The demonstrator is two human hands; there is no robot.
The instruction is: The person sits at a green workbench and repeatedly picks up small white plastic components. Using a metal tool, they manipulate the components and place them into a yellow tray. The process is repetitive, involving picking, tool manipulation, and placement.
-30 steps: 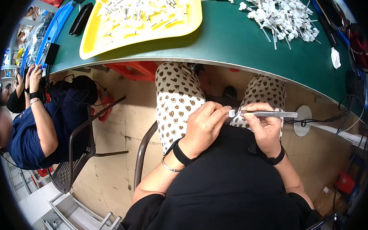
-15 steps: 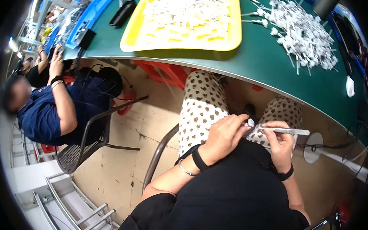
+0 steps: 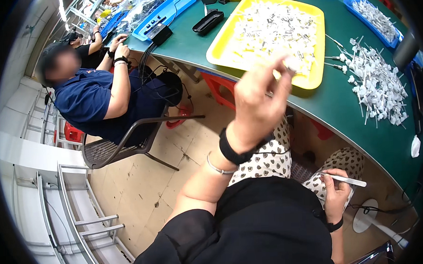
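Observation:
My left hand (image 3: 259, 97) is raised over the near edge of a yellow tray (image 3: 217, 55), blurred by motion. Thumb and fingertips pinch a small white part (image 3: 291, 64), its exact shape unclear. Many small white and silver pieces fill the tray. Low over my lap, my right hand (image 3: 335, 196) is closed round a pair of silver tweezers (image 3: 348, 178), whose broad end points right. Right of the tray, white parts with thin stems lie in a loose pile (image 3: 379, 84) on the green table (image 3: 309, 103).
A blue tray of white parts (image 3: 392, 44) stands beyond the pile, near a dark cylinder (image 3: 406, 53). A black open case (image 3: 207, 22) lies left of the yellow tray. Another person (image 3: 101, 89) sits at my left on a brown chair (image 3: 115, 150). A white stand (image 3: 366, 215) is by my right.
My left hand has risen from my lap to the yellow tray with the small white part. The right hand stays low with the tweezers. My view has turned.

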